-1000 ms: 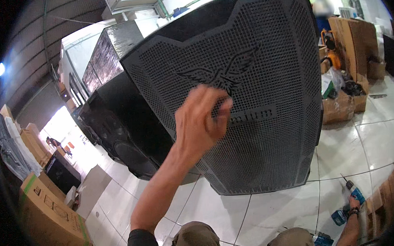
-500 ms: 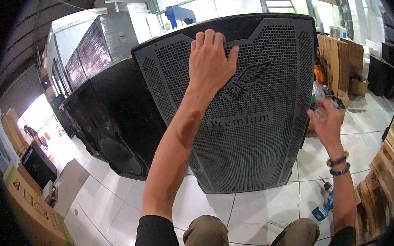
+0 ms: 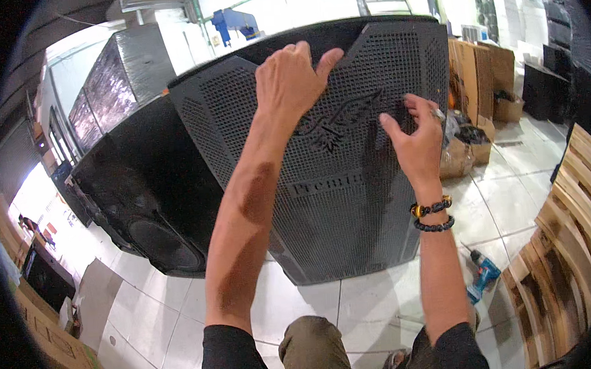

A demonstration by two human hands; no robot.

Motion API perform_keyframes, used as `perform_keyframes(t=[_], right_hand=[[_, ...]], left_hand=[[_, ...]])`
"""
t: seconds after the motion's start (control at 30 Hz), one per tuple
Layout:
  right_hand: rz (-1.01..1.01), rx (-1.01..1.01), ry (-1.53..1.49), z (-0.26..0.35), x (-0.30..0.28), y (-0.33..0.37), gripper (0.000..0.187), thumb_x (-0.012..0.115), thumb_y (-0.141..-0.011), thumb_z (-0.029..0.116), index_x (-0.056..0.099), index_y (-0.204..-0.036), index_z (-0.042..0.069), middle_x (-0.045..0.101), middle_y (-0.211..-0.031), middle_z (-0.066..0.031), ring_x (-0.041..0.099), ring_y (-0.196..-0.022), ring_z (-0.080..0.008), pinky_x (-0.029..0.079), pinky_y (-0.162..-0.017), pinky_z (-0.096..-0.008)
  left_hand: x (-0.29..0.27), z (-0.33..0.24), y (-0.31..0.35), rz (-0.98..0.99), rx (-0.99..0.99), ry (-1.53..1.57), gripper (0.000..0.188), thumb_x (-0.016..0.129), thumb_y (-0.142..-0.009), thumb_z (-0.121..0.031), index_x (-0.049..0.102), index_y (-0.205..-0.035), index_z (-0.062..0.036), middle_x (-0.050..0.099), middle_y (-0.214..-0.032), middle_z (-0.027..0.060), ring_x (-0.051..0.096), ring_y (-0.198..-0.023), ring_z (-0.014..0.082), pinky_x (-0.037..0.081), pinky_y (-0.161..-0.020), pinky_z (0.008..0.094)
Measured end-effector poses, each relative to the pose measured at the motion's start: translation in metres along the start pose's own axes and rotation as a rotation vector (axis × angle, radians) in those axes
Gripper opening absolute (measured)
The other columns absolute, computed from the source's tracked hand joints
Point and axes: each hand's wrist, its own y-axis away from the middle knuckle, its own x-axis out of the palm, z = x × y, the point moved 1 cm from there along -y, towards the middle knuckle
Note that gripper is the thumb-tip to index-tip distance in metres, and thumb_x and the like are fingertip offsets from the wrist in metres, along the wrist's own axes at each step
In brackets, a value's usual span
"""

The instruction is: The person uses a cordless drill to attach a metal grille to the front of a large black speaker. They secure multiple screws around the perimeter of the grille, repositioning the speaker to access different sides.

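A dark grey speaker grille with a winged emblem stands before me, leaning slightly. Behind its upper edge shows the black rim of a speaker cabinet. My left hand is hooked over the grille's top edge, thumb stretched out to the right; its fingertips are hidden. Over the right part of the grille, my right hand hangs with fingers apart and holds nothing. Whether it touches the mesh I cannot tell. Two beaded bracelets circle that wrist.
Left of the grille stands another black speaker cabinet, with a wrapped stack behind. A cordless drill lies on the tiles beside wooden slats. Cardboard boxes stand right and lower left. A person is far off.
My right hand has moved from beside the grille's right edge to in front of its mesh. My left hand stays at the top edge, its thumb higher. The view has turned slightly right.
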Motion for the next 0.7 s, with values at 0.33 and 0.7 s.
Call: perform_keyframes(t=[0.33, 0.7], right_hand=[[-0.368, 1.295, -0.492, -0.145, -0.018, 0.284, 0.089, 0.076, -0.073, 0.049, 0.035, -0.133, -0.003, 0.042, -0.128, -0.0178, 0.043, -0.111, -0.03, 0.038, -0.093, -0.0438], [0.155, 1.789, -0.761, -0.161, -0.003, 0.422, 0.097, 0.069, -0.075, 0.059, 0.025, -0.147, 0.013, 0.029, -0.141, -0.0221, 0.039, -0.122, -0.0376, 0.038, -0.099, -0.0459]], left_hand=[[-0.066, -0.049, 0.028, 0.028, 0.051, -0.144, 0.051, 0.061, -0.083, -0.056, 0.065, -0.073, -0.0062, 0.059, -0.061, 0.0104, 0.055, -0.054, 0.0227, 0.045, -0.05, 0.038], [-0.035, -0.041, 0.014, -0.111, 0.111, 0.091, 0.068, 0.065, -0.079, -0.059, 0.048, -0.044, -0.0032, 0.036, -0.041, 0.0032, 0.031, -0.041, 0.0125, 0.028, -0.04, 0.036]])
